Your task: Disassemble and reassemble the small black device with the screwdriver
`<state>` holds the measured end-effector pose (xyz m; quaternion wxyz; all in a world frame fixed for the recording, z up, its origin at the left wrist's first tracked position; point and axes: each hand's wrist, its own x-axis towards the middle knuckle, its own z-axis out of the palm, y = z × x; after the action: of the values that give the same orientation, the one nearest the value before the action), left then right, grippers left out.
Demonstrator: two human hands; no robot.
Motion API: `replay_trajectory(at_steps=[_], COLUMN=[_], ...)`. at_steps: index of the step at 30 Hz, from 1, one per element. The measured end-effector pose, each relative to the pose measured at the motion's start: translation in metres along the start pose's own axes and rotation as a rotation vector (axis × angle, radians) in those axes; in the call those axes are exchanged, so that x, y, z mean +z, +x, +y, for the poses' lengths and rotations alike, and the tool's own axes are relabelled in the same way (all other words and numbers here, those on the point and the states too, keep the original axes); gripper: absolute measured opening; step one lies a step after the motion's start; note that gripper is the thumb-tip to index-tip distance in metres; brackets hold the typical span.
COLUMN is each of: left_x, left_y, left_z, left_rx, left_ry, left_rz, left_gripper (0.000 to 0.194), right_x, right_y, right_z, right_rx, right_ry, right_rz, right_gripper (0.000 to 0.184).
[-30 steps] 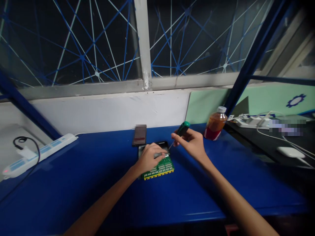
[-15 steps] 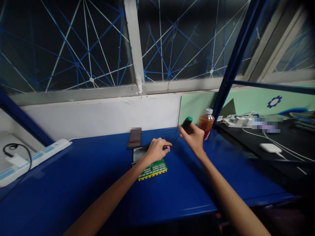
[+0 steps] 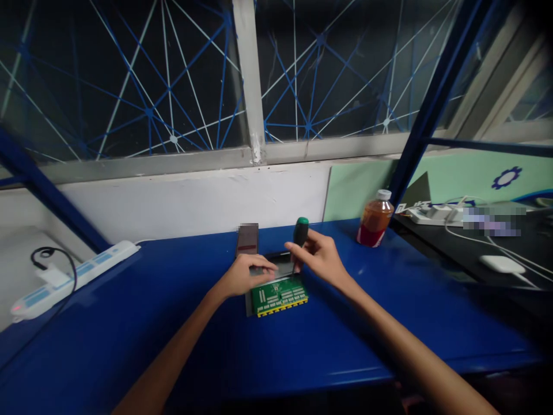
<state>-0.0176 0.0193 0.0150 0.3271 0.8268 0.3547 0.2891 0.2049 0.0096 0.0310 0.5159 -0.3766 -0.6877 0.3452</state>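
Spreading wide under it all, the blue bench (image 3: 337, 340) is occupied midway between far and near edges by a green circuit board (image 3: 280, 293), its face dotted with rows of pale rectangles. Along the side facing the bench's near edge it is trimmed in notched yellow; towards the far edge, a grey panel (image 3: 283, 268) is seen. Over that panel's left part the left hand (image 3: 244, 276) is laid, fingers loosely bent; whether anything is gripped cannot be told. By the right hand (image 3: 320, 256) a dark, green-capped screwdriver (image 3: 301, 231) is held nearly upright, pointed down at the panel's right part.

Smooth glossy tabletop (image 3: 328, 346), plastic-looking screwdriver handle (image 3: 301, 231)
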Motion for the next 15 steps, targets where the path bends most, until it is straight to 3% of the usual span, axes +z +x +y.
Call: replay_trajectory(at_steps=[4, 8, 15], left_x=[-0.013, -0.014, -0.009], left_y=[-0.010, -0.012, -0.011], left_z=[-0.008, -0.016, -0.024], left_rx=[-0.009, -0.018, -0.011], left_ry=[0.019, 0.073, 0.110], left_rz=[-0.134, -0.228, -0.226], left_gripper=[0.026, 0.026, 0.023], right_x=[0.026, 0.032, 0.028], right_y=[0.001, -0.008, -0.014], right_z=[-0.012, -0.010, 0.004], right_rx=[-0.013, -0.045, -0.117], right_ry=[0.042, -0.086, -0.280], right_rz=[-0.180, -0.194, -0.152], right_gripper=[0.028, 0.024, 0.024])
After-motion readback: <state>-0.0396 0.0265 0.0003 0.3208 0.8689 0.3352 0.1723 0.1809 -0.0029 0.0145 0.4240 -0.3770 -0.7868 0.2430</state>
